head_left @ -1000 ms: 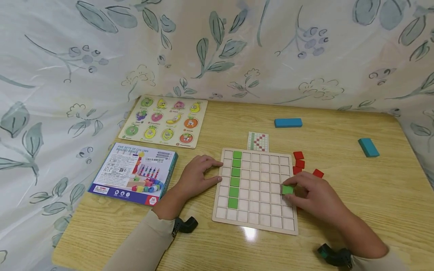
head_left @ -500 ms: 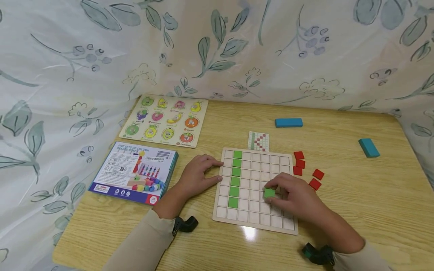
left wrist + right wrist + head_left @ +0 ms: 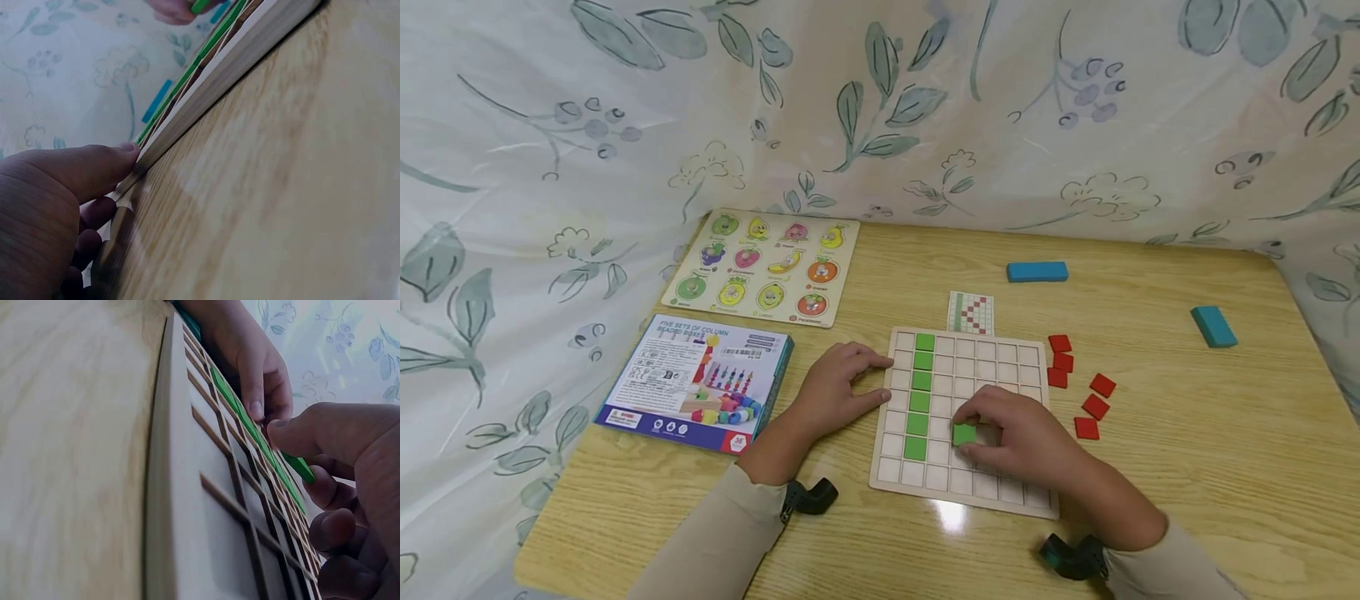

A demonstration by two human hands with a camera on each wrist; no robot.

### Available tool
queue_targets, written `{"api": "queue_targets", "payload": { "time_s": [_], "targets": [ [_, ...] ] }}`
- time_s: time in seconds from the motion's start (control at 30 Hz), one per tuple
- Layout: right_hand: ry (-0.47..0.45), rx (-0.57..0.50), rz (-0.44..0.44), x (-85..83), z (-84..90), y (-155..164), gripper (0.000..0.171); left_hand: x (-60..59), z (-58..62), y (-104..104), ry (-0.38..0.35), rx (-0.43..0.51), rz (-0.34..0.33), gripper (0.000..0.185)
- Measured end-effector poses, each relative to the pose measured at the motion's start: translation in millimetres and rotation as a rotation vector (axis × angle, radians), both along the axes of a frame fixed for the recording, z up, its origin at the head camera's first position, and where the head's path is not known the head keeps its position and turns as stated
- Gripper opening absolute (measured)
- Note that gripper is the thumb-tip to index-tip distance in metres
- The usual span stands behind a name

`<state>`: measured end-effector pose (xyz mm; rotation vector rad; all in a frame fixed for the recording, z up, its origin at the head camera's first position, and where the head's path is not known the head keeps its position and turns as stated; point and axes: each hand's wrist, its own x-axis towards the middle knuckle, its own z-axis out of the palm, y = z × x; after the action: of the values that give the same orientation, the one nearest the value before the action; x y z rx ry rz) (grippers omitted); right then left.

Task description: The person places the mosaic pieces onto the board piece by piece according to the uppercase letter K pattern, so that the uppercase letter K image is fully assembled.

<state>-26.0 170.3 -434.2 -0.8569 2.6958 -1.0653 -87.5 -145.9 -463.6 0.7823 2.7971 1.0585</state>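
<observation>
A wooden grid board [image 3: 936,477] lies on the table, with several green square tiles [image 3: 918,402] filling most of its second column from the left. My right hand [image 3: 1018,433] pinches another green tile [image 3: 964,434] between thumb and fingers, over the board to the right of that column. The right wrist view has this tile [image 3: 300,467] tilted above the grid. At the board's left side, my left hand [image 3: 838,387] touches the edge with thumb and index finger. Its thumb [image 3: 106,164] meets the wooden side in the left wrist view.
Several red tiles [image 3: 1063,363] lie right of the board. A small pattern card [image 3: 972,313] touches its far edge. Two blue blocks [image 3: 1037,272] sit farther back and right. On the left are a printed box [image 3: 696,392] and a fruit puzzle board [image 3: 763,250]. A patterned curtain [image 3: 880,125] hangs behind.
My right hand has carried the green tile leftward from the board's right edge towards the green column, uncovering more red tiles. The left hand has stayed in place.
</observation>
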Motion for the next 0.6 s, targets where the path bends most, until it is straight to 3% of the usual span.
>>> {"api": "queue_targets", "payload": {
  "time_s": [0.4, 0.6],
  "targets": [
    [-0.042, 0.055, 0.072, 4.0, 1.6, -30.2, 0.029, 0.8, 1.3, -0.4, 0.003, -0.007, 0.010, 0.044],
    [-0.001, 0.066, 0.105, 6.4, -0.1, -41.6, 0.029, 0.1, -0.4, -1.0, 0.013, -0.005, 0.002, 0.043]
  ]
}}
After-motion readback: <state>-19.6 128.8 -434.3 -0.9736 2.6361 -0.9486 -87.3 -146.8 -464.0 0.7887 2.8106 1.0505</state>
